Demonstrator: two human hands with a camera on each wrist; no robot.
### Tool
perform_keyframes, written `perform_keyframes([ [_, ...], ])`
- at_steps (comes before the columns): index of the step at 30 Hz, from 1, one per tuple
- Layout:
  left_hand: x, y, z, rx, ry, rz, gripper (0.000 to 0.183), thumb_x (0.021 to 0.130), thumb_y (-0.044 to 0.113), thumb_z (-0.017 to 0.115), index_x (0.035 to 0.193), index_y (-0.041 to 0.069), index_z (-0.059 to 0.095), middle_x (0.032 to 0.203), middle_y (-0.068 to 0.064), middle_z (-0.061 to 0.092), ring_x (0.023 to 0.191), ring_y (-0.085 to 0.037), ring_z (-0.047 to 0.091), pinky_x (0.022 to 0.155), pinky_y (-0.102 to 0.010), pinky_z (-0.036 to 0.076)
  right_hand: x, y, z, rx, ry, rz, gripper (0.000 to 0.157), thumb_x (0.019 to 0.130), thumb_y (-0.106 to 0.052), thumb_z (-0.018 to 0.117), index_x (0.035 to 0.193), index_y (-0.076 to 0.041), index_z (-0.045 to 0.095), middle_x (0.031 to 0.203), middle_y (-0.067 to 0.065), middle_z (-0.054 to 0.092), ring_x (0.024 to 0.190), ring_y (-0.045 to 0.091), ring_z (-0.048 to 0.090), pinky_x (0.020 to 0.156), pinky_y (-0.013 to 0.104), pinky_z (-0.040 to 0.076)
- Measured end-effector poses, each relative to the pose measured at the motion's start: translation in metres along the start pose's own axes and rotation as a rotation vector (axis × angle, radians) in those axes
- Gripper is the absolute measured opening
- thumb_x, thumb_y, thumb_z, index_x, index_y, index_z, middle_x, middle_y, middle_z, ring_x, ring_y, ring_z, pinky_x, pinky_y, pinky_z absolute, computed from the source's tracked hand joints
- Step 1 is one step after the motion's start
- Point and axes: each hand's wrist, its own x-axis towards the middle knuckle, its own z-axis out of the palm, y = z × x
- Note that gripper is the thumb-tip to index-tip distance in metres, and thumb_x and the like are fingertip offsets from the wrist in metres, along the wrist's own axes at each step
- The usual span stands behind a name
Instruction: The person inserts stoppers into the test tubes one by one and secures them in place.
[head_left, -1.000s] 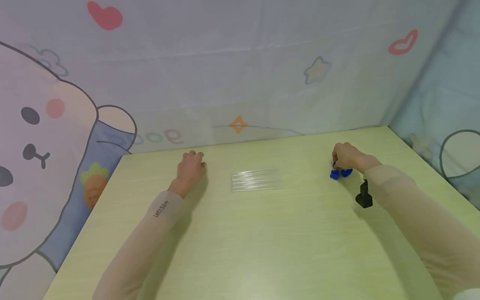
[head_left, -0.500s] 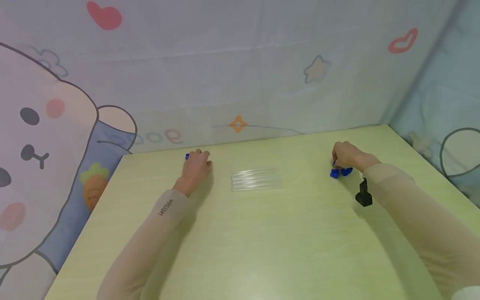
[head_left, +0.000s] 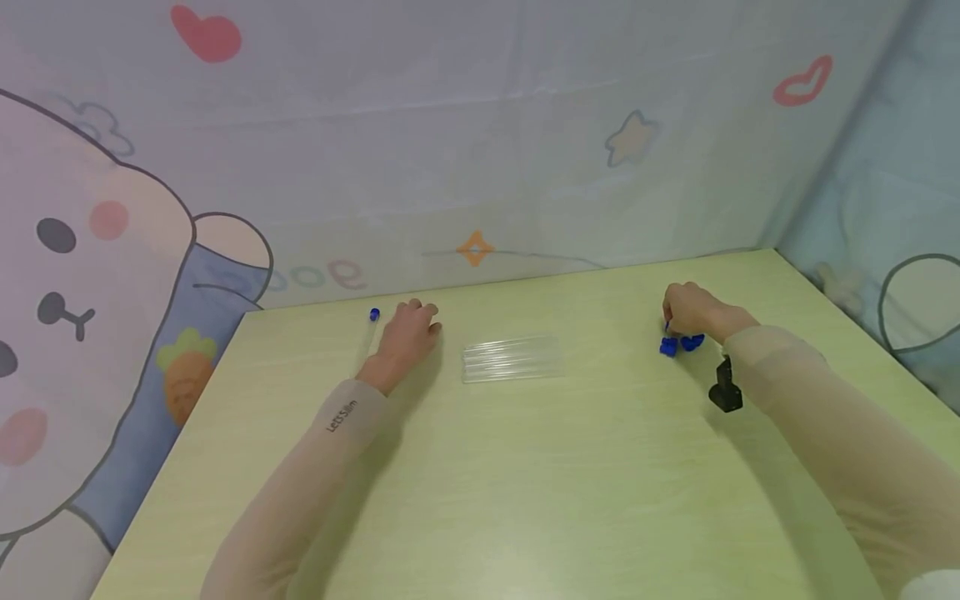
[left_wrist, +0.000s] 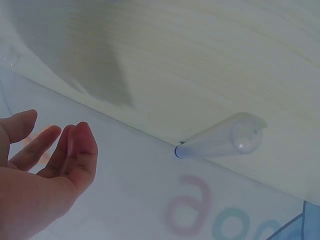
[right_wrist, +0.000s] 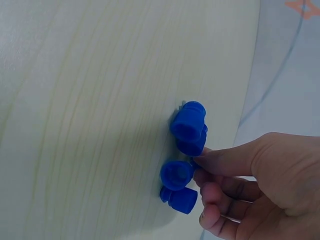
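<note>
My left hand [head_left: 407, 337] hovers above the table, its fingers loosely bent and holding nothing in the left wrist view [left_wrist: 55, 175]. To its left lies a clear test tube [left_wrist: 215, 140] with a blue stopper [head_left: 374, 314] in its far end. Several clear test tubes [head_left: 510, 360] lie side by side at mid-table, between the hands. At the right, my right hand [head_left: 693, 310] pinches a small blue stopper between thumb and forefinger, mostly hidden by the fingertips. More blue stoppers [right_wrist: 187, 125] lie clustered beside those fingertips, one of them hollow-end up [right_wrist: 176, 175].
A pale wooden table [head_left: 487, 483] carries everything. Behind it hangs a printed cloth [head_left: 420, 167], meeting the table's back edge, and another cloth [head_left: 885, 208] closes off the right side. A black device [head_left: 725, 387] hangs under the right wrist.
My left hand has moved rightward away from the blue-stoppered test tube, which has come into sight where the hand covered it. The right hand stays at the stoppers.
</note>
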Motion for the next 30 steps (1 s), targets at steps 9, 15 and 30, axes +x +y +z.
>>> perform_keyframes([
  [9, 0.003, 0.015, 0.003, -0.036, -0.046, 0.051, 0.036, 0.098, 0.019, 0.055, 0.128, -0.001, 0.059, 0.121, -0.021, 0.060, 0.111, -0.037, 0.054, 0.089, -0.046, 0.052, 0.001, -0.001, 0.000, 0.013, -0.024, 0.014, 0.011, 0.082, 0.004, 0.061, 0.073, 0.001, 0.064, 0.071, 0.009, 0.061, 0.066, 0.021, 0.051, 0.060, 0.030, 0.044],
  [15, 0.008, 0.025, 0.006, -0.042, -0.076, 0.099, 0.038, 0.099, 0.022, 0.055, 0.131, 0.001, 0.057, 0.124, -0.020, 0.060, 0.117, -0.038, 0.054, 0.093, -0.048, 0.050, 0.000, -0.003, -0.001, 0.023, -0.028, 0.018, 0.015, 0.083, 0.005, 0.059, 0.069, -0.002, 0.062, 0.067, 0.006, 0.058, 0.063, 0.020, 0.048, 0.058, 0.029, 0.041],
  [30, 0.021, 0.048, 0.021, -0.068, -0.137, 0.286, 0.026, 0.094, 0.009, 0.061, 0.117, -0.001, 0.066, 0.110, -0.017, 0.068, 0.101, -0.029, 0.064, 0.091, -0.038, 0.053, 0.001, -0.002, 0.000, 0.020, -0.010, 0.004, 0.020, 0.083, 0.005, 0.058, 0.065, -0.004, 0.060, 0.062, 0.003, 0.054, 0.060, 0.017, 0.046, 0.057, 0.028, 0.040],
])
